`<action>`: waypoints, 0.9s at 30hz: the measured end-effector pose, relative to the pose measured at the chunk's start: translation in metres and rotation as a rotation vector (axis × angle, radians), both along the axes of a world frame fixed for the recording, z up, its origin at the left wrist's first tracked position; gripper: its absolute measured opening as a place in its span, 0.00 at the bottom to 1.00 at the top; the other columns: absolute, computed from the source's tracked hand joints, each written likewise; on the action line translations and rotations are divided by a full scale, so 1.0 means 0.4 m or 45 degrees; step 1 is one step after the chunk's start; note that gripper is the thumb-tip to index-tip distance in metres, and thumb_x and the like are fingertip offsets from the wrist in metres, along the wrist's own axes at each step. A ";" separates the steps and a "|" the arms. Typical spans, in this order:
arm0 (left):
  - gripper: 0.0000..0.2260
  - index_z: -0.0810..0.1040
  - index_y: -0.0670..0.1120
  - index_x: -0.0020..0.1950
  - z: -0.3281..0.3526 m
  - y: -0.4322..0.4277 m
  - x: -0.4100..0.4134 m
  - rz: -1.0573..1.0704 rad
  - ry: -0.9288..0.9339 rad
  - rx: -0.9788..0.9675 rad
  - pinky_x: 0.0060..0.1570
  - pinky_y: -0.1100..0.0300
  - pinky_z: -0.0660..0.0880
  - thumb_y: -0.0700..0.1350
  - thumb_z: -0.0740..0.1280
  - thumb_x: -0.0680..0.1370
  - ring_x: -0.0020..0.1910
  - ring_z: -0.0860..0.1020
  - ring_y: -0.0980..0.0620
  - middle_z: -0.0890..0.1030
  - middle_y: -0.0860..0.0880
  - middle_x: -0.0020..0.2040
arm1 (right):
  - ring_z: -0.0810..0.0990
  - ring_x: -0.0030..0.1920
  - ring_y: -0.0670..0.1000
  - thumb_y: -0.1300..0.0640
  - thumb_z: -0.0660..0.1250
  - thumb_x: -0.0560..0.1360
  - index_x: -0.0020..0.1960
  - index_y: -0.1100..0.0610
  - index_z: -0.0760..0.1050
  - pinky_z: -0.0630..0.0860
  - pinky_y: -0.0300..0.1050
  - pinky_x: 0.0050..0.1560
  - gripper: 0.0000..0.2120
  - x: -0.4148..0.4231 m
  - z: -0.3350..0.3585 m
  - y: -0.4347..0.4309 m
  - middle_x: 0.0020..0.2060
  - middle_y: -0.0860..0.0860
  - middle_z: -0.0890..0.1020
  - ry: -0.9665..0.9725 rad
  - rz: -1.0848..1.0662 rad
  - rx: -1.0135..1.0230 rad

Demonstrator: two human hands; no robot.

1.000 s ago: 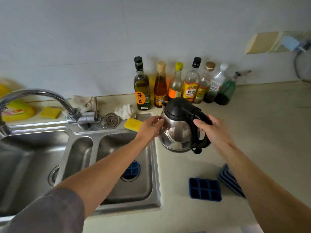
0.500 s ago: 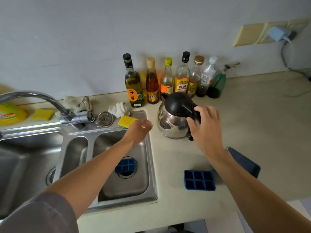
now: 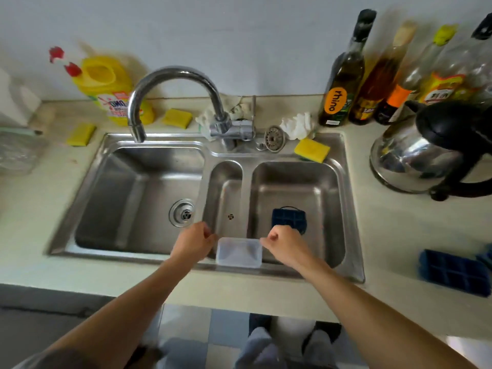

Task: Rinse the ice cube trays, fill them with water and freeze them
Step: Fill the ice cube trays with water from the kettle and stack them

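Curled L hand (image 3: 193, 242) and R hand (image 3: 286, 245) round short ends of clear plastic tray (image 3: 238, 253), pinched over sink (image 3: 127, 258) front rim. Judged light, thin, prob. bendy, slick wet: best gripped by end rims. Spotted blue ice tray (image 3: 288, 218) on R basin drain, second blue tray (image 3: 452, 271) on counter (image 3: 399, 235).

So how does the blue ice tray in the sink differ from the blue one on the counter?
The sink tray lies at the bottom of the right basin; the counter tray lies on the worktop to the right. The right hand partly hides the sink tray; nothing covers the counter tray. Both are dark blue, gridded, open side up.
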State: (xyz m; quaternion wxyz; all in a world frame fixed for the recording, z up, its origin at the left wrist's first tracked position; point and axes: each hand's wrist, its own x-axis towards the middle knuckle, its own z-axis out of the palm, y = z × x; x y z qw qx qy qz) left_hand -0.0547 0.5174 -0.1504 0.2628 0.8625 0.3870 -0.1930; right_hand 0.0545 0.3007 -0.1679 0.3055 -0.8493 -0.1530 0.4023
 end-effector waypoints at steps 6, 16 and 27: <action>0.11 0.79 0.50 0.44 -0.056 -0.013 -0.060 -0.187 0.141 -0.100 0.46 0.53 0.80 0.56 0.67 0.80 0.41 0.81 0.49 0.82 0.50 0.39 | 0.73 0.31 0.52 0.51 0.69 0.80 0.39 0.57 0.76 0.68 0.46 0.35 0.13 -0.065 -0.058 0.054 0.30 0.53 0.74 0.080 0.059 -0.195; 0.15 0.74 0.49 0.37 -0.018 -0.011 0.029 -0.268 0.044 -0.139 0.38 0.58 0.73 0.54 0.65 0.82 0.37 0.79 0.48 0.78 0.51 0.33 | 0.78 0.28 0.47 0.54 0.67 0.81 0.38 0.57 0.77 0.75 0.43 0.32 0.14 0.000 -0.003 0.029 0.29 0.51 0.80 -0.067 -0.033 -0.179; 0.11 0.78 0.41 0.39 -0.169 -0.173 0.420 -0.318 0.083 -0.244 0.30 0.61 0.76 0.42 0.65 0.81 0.30 0.80 0.50 0.79 0.47 0.33 | 0.83 0.41 0.53 0.58 0.65 0.83 0.50 0.56 0.73 0.83 0.49 0.41 0.04 0.256 -0.178 -0.098 0.43 0.55 0.82 -0.104 -0.385 -0.303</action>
